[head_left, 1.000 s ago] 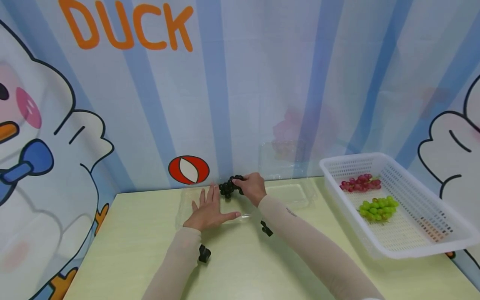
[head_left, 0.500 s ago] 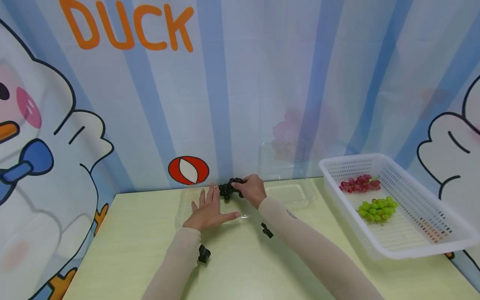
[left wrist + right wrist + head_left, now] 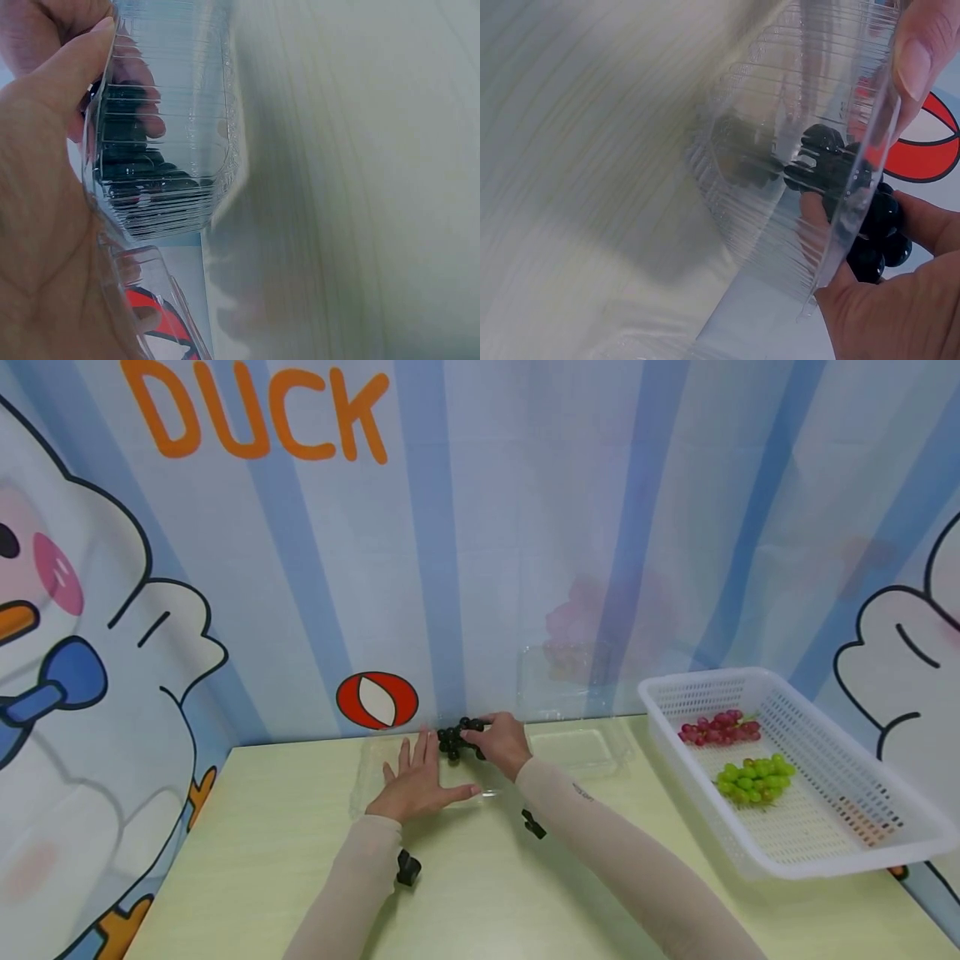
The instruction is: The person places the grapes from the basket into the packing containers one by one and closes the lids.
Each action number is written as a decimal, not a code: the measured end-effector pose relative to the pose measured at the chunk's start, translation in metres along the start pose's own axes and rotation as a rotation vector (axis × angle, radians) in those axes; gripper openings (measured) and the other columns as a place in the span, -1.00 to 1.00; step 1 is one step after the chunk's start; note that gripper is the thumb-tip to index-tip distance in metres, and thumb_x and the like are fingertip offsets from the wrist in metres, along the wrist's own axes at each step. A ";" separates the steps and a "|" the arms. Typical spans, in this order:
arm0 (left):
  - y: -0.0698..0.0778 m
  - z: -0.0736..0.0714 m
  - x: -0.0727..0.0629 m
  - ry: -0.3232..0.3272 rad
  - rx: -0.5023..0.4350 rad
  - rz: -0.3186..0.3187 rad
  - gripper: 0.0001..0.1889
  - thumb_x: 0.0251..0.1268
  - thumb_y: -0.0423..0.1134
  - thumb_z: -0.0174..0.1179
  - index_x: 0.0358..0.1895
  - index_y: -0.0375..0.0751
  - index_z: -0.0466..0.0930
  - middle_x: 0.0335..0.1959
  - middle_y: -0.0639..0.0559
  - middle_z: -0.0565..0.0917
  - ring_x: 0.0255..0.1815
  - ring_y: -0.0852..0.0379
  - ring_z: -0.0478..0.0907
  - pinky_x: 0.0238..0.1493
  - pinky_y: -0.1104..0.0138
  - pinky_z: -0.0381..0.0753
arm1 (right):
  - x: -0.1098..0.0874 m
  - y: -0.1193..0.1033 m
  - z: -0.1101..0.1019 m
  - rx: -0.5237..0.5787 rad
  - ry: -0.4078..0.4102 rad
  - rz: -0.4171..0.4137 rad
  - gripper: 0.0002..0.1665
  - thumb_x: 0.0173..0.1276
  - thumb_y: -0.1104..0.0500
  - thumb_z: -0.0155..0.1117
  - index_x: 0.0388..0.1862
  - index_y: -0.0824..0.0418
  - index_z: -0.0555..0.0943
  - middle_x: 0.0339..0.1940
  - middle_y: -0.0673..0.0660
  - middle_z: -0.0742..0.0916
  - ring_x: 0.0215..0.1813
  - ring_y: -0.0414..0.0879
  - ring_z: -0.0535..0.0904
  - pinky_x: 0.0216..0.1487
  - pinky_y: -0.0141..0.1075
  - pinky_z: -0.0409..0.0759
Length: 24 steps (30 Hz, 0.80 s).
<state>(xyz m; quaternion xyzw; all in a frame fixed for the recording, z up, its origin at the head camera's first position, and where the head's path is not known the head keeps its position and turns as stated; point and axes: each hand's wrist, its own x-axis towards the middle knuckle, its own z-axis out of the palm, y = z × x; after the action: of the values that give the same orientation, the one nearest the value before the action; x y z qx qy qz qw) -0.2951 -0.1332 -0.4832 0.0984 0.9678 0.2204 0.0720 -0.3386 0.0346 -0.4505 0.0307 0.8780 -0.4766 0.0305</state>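
My right hand (image 3: 501, 745) holds a bunch of black grapes (image 3: 452, 740) between thumb and fingers. In the right wrist view the grapes (image 3: 877, 217) lie partly inside a clear ribbed plastic box (image 3: 731, 202), with some standing out past its rim. My left hand (image 3: 418, 783) lies over the left side of that box, fingers straight and spread, just left of the grapes. Its thumb (image 3: 71, 67) touches the box's rim in the left wrist view. Through the clear wall the dark grapes (image 3: 124, 139) show blurred.
A second clear plastic box (image 3: 581, 752) with its lid raised (image 3: 566, 681) stands right of the right hand. Farther right, a white basket (image 3: 705, 810) holds red grapes (image 3: 720, 727) and green grapes (image 3: 756, 778). A printed curtain (image 3: 480, 568) hangs behind the table (image 3: 247, 860).
The right hand and the black grapes have dropped slightly into the box, and the right fingers have shifted a little on the bunch. The left hand stays in place.
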 end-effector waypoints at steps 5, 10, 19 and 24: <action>0.000 0.000 0.000 0.007 0.000 0.004 0.36 0.05 0.60 0.15 0.66 -0.24 -0.31 0.70 -0.15 -0.32 0.66 -0.36 -0.38 0.40 -0.51 -0.29 | -0.001 0.000 0.000 -0.025 -0.020 0.001 -0.36 0.33 0.00 0.46 0.31 0.27 0.60 0.07 0.24 0.77 -0.22 -0.03 0.77 -0.10 -0.14 0.73; 0.000 0.001 0.001 0.010 0.005 0.000 0.36 0.05 0.59 0.16 0.66 -0.24 -0.30 0.70 -0.16 -0.30 0.66 -0.36 -0.37 0.40 -0.51 -0.28 | -0.005 -0.001 0.002 -0.071 -0.039 -0.015 -0.36 0.30 -0.03 0.49 0.22 0.34 0.63 0.08 0.26 0.75 -0.05 0.04 0.75 0.04 -0.07 0.70; -0.001 0.003 0.002 0.009 0.004 -0.003 0.38 0.03 0.61 0.16 0.66 -0.25 -0.30 0.70 -0.17 -0.28 0.66 -0.37 -0.36 0.40 -0.51 -0.29 | -0.009 -0.001 0.002 -0.113 -0.071 -0.017 -0.57 0.28 -0.07 0.50 -0.17 0.29 0.72 -0.29 0.14 0.76 -0.28 -0.03 0.65 -0.21 -0.15 0.63; -0.001 0.002 0.002 0.005 -0.002 -0.004 0.38 0.02 0.62 0.15 0.66 -0.24 -0.31 0.70 -0.16 -0.31 0.66 -0.36 -0.39 0.41 -0.50 -0.31 | -0.010 -0.002 0.001 -0.112 -0.091 -0.010 -0.61 0.28 -0.07 0.50 -0.36 0.26 0.70 -0.47 0.05 0.68 -0.42 -0.10 0.54 -0.39 -0.24 0.50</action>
<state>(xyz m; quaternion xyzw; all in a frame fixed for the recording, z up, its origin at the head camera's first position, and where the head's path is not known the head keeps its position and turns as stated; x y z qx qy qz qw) -0.2971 -0.1324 -0.4860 0.0959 0.9679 0.2214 0.0700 -0.3288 0.0322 -0.4484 0.0027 0.9011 -0.4279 0.0698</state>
